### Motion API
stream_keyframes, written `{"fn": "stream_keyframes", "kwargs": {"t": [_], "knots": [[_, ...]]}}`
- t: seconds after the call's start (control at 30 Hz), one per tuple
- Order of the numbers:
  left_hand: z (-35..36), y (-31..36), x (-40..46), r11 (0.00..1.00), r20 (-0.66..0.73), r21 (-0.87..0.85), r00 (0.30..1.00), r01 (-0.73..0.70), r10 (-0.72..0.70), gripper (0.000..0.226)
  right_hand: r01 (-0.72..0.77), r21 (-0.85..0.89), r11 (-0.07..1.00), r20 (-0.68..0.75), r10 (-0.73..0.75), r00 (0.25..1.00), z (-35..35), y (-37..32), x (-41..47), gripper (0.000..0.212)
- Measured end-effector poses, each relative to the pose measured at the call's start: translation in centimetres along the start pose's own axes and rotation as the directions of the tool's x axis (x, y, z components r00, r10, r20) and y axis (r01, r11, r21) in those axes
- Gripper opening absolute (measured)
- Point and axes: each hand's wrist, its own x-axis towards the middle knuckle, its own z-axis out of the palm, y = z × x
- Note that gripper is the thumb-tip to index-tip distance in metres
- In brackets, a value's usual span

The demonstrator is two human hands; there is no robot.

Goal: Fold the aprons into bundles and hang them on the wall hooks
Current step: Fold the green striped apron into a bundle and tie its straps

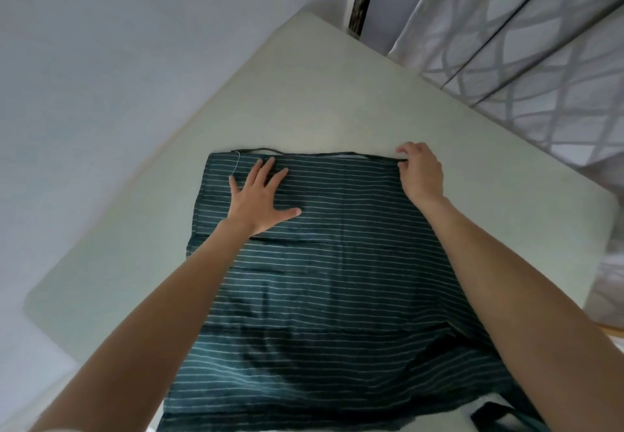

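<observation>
Currently: dark green striped apron [337,263] lies flat on the pale table [304,87], long axis running from the person's body out to the far edge, near end draped off the table front. Thin dark strap [304,152] runs along the far hem, just peeking past it.

Left hand [260,195]: fingers straight and spread, palm pressed flat on the cloth near the far-left corner. Holds nothing, just pins the fabric.

Right hand [420,170]: fingers curled at the far-right corner, looks like a pinch on the hem or strap end. Fingertips mostly hidden behind the knuckles, so which one it has, can't confirm.

Key relation: both hands sit at the far edge, same distance out, one per corner. Bulk of the apron lies between them and the body. My read: next fold or roll goes along the long axis, far hem pulled toward the person. Right hand already has grip; left needs to switch from press to pinch first.

No wall hooks visible. Patterned curtain [540,60] to the right.
</observation>
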Motion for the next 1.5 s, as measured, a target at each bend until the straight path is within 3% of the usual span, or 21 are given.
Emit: {"fn": "stream_keyframes", "kwargs": {"t": [0.13, 0.2, 0.27, 0.37, 0.43, 0.67, 0.83, 0.97, 1.1, 1.23, 1.3, 1.4, 1.5], "knots": [[0.3, -0.1, 0.3, 1.0, 0.036, -0.009, 0.999, 0.006, -0.006, 0.096, 0.068, 0.122, 0.99, 0.14, -0.085, 0.986, 0.9, 0.8, -1.8, 0.05], [0.1, 0.1, 0.2, 0.999, 0.029, -0.04, 0.999, 0.034, -0.033, 0.094, 0.115, 0.196, 0.974, 0.11, -0.138, 0.984, 1.0, 0.9, -3.7, 0.047], [-0.1, 1.2, -0.2, 0.997, -0.029, -0.068, 0.999, 0.037, -0.04, 0.085, 0.08, 0.244, 0.966, 0.045, -0.094, 0.995, 0.5, 1.5, -6.5, 0.037], [0.6, 4.3, -2.0, 0.984, -0.225, -0.119, 0.969, -0.135, 0.105, 0.061, 0.001, 0.231, 0.973, -0.024, 0.005, 1.0, -0.7, 3.0, -12.5, 0.025], [1.4, 7.4, -3.5, 0.947, -0.271, -0.162, 0.935, -0.278, 0.228, 0.052, -0.018, 0.164, 0.986, -0.103, 0.035, 0.994, -1.8, 4.4, -16.7, 0.023], [6.4, 20.1, -10.0, 0.793, -0.162, -0.2, 0.817, -0.576, 0.553, 0.056, -0.369, -0.012, 0.929, -0.292, 0.35, 0.89, -4.8, 12.0, -28.4, 0.025], [9.0, 24.9, -12.3, 0.856, 0.1, -0.077, 0.85, -0.512, 0.518, 0.087, -0.505, -0.087, 0.859, -0.28, 0.466, 0.839, -5.8, 16.0, -30.1, 0.032], [10.2, 24.7, -12.5, 0.859, 0.227, 0.08, 0.848, -0.506, 0.479, 0.107, -0.437, -0.156, 0.886, -0.125, 0.421, 0.898, -5.9, 18.6, -29.1, 0.041], [10.2, 23.8, -13.3, 0.856, 0.271, 0.114, 0.844, -0.505, 0.462, 0.119, -0.38, 0.009, 0.925, -0.002, 0.38, 0.925, -7.3, 21.9, -27.3, 0.028], [9.9, 23.6, -13.9, 0.862, 0.334, 0.174, 0.852, -0.476, 0.403, 0.124, -0.226, 0.0, 0.974, 0.127, 0.224, 0.966, -8.9, 23.6, -25.3, 0.02], [9.8, 24.9, -14.6, 0.898, 0.321, 0.146, 0.879, -0.415, 0.354, 0.113, -0.159, 0.002, 0.987, 0.174, 0.156, 0.972, -9.1, 24.2, -25.1, 0.023], [10.1, 28.3, -15.2, 0.935, 0.115, 0.016, 0.929, -0.356, 0.351, 0.076, -0.081, -0.008, 0.997, 0.155, 0.082, 0.985, -8.6, 24.9, -26.0, 0.042], [11.1, 31.5, -15.0, 0.94, 0.053, 0.04, 0.94, -0.34, 0.338, 0.072, -0.024, -0.008, 1.0, 0.083, 0.025, 0.996, -8.1, 25.5, -26.2, 0.034]]}}
